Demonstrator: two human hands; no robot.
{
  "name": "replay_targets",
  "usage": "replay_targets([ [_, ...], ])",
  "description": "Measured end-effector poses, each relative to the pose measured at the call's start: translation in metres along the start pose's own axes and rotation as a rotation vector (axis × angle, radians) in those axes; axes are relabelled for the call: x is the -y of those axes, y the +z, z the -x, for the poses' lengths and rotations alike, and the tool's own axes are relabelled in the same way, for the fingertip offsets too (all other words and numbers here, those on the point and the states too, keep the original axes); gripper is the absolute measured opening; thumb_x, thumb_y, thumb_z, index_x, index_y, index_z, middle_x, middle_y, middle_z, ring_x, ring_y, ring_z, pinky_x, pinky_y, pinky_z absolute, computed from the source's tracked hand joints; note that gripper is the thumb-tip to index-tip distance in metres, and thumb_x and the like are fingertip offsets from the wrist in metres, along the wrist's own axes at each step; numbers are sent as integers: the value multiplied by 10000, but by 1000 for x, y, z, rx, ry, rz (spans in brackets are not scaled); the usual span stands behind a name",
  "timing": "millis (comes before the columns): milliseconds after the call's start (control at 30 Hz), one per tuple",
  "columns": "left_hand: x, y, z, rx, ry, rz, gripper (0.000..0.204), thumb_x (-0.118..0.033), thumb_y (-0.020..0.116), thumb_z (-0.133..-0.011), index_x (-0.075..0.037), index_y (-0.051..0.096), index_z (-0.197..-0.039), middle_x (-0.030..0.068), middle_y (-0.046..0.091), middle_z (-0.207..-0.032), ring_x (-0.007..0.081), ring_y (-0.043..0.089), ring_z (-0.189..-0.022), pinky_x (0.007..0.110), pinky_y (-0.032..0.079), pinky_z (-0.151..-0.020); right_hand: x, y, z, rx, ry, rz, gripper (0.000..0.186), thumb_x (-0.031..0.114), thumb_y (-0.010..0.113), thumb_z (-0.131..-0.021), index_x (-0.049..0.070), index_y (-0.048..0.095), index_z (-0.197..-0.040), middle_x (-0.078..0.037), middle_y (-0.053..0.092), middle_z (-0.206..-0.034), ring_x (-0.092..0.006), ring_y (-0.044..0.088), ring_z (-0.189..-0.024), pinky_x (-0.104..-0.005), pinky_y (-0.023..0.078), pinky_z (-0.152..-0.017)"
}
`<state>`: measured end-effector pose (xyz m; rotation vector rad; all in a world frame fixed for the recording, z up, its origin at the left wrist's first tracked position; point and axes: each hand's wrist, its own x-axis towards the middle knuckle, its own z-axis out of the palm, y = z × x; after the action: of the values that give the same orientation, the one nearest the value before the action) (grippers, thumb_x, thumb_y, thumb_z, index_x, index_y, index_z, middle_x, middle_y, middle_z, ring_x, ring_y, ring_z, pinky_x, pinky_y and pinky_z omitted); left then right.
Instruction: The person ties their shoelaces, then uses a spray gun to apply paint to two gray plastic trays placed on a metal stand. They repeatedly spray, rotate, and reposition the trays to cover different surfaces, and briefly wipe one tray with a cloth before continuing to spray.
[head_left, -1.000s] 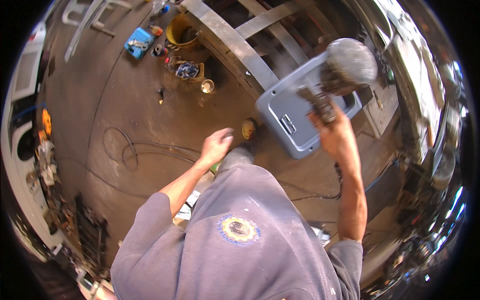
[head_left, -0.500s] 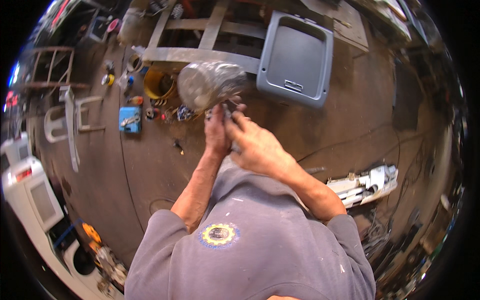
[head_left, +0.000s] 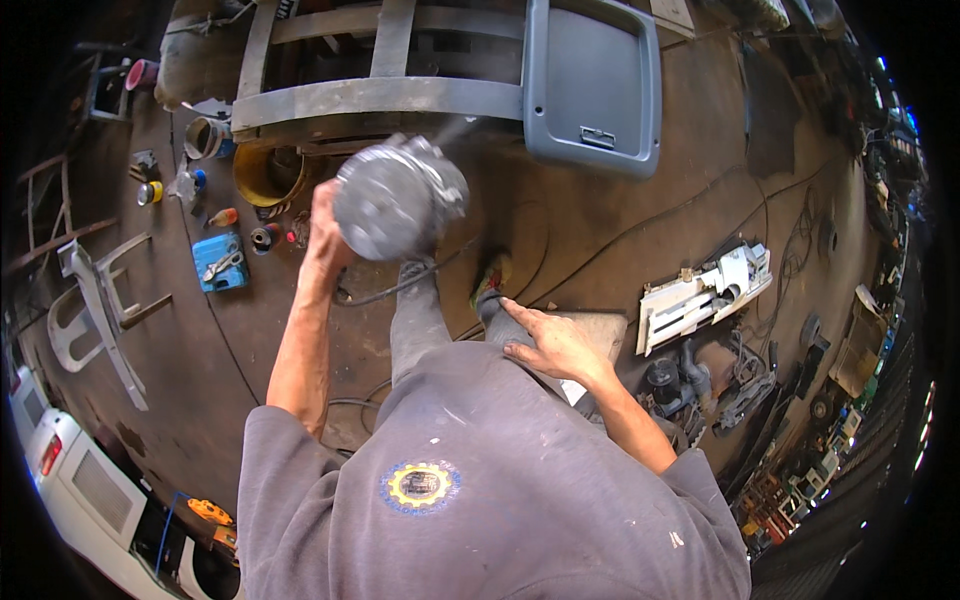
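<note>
My left hand [head_left: 325,225] grips a heavy round grey metal part [head_left: 398,198], a cylinder with bolts and a flat face, held up at chest height over the floor. My right hand [head_left: 555,343] is free, fingers spread, hanging above my right thigh. My grey trouser legs [head_left: 420,320] and shoes stand below on the brown concrete floor. A black cable [head_left: 400,288] runs under the metal part by my feet.
A grey plastic panel [head_left: 592,85] leans on a grey metal frame [head_left: 380,95] ahead. A yellow bucket [head_left: 265,172], a blue box [head_left: 222,262] and small cans lie at left. A white machine part [head_left: 705,292] and black tools [head_left: 670,385] lie at right.
The round metal part passed from my right hand, through both hands, into my left hand alone. My right hand let go and dropped to my thigh. My view turned toward the frame.
</note>
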<state>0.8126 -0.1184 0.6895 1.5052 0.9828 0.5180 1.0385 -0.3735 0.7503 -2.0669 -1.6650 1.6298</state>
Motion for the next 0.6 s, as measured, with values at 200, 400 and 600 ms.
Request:
replay_targets([
  [200,-23,4,-6,447,-172,121,500,-276,619,-843,33,611,-1236,138,689,-1117,172,618,-1013,311,477,-921,20,8,-25,-15,99,-163,678,323,622,-861,30,400,-1431,-215,540,-1338,-373,561,-1170,-427,451,-994],
  [400,-7,-13,-54,306,-67,42,372,-238,606,-847,41,670,-1085,105,711,-980,154,626,-865,300,499,-821,19,12,-28,-23,183,-185,671,329,609,-860,14,415,-1420,-201,522,-1368,-357,546,-1201,-409,440,-1010],
  [600,-16,-23,-146,30,-28,142,291,-251,545,-834,15,663,-843,67,621,-708,138,521,-549,293,416,-503,7,17,-16,-91,298,-303,689,345,635,-843,31,429,-1421,-208,537,-1350,-333,574,-1188,-389,444,-1013],
])
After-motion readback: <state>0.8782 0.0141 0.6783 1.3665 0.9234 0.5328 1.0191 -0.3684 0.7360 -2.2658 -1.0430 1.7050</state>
